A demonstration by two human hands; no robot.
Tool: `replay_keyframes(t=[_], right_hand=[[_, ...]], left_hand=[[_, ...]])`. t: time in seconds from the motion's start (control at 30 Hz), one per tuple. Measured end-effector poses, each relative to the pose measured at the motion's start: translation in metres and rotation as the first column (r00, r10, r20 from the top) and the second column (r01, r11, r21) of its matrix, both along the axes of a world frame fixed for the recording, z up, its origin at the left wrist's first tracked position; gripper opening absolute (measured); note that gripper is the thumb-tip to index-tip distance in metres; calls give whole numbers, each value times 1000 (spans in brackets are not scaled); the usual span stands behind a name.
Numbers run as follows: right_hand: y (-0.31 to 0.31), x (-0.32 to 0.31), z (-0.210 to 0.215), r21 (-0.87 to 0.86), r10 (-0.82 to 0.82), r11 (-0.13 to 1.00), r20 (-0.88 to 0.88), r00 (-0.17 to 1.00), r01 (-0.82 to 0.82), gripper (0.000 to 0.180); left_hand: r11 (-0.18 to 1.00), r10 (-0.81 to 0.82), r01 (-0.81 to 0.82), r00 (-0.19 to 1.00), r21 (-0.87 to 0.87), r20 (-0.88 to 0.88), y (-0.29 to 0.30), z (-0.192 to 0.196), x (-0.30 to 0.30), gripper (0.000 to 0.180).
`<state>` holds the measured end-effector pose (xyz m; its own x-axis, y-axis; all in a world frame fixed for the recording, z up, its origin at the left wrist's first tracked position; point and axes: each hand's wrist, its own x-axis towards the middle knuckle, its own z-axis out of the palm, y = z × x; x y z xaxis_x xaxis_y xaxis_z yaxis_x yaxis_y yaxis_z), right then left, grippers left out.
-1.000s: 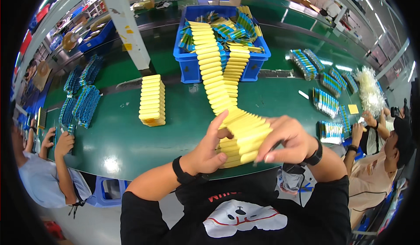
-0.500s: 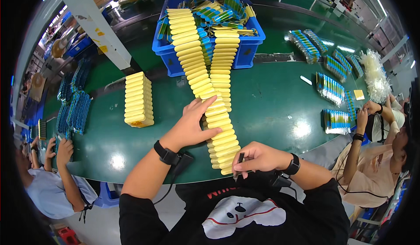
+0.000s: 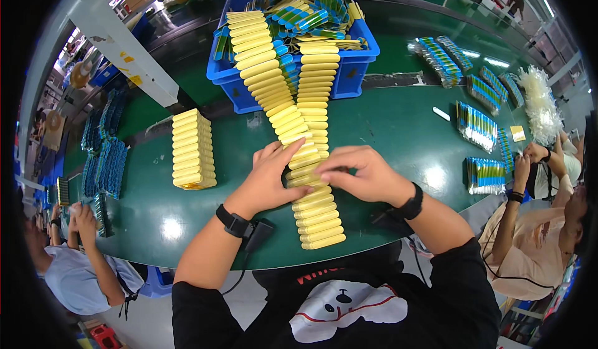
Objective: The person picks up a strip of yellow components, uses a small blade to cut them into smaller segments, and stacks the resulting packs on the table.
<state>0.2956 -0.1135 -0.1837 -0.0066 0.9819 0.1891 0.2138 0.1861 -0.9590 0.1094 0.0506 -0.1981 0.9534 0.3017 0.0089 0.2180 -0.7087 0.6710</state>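
Note:
A long row of yellow round-ended strips, like nail files (image 3: 265, 68), runs from the blue crate (image 3: 237, 96) toward me. It meets a second yellow row (image 3: 316, 87), and the two overlap between my hands. My left hand (image 3: 265, 177) lies across the left side of the rows, thumb and index finger spread. Over the rows from the right comes my right hand (image 3: 367, 174), its thumb and fingers drawn together at the strips. The fingertips are blurred, and whatever they pinch cannot be made out.
Yellow strips stand in a block-shaped stack (image 3: 193, 149) at left. Wrapped blue-and-yellow bundles (image 3: 476, 124) lie at right near a heap of clear plastic bags (image 3: 541, 106). Dark blue bundles (image 3: 112, 143) sit far left. A white post (image 3: 124, 43) rises there. People work at both sides.
My right hand has moved away from the near end of the rows, up to their middle. The small dark tool it held no longer shows. My left hand stays on the strips.

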Motion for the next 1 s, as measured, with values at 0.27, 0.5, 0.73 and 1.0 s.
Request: replay_keyframes(t=[0.27,0.5,0.73,1.0], right_hand=[[20,-10,-32,149,-166,980,249,954,131,22],[14,6,-34,210,-237,962,308,921,177,17],[-6,15,-15,89,-316,946,35,948,312,13],[-24,12,-4,-146,78,983,-195,978,-108,9]], left_hand=[[999,-35,32,994,35,100,2,-10,1,98],[995,-20,10,995,100,97,3,-13,-1,99],[995,-10,40,953,-94,303,-3,-10,-5,94],[950,-287,311,882,-6,374,-50,-2,-14,90]])
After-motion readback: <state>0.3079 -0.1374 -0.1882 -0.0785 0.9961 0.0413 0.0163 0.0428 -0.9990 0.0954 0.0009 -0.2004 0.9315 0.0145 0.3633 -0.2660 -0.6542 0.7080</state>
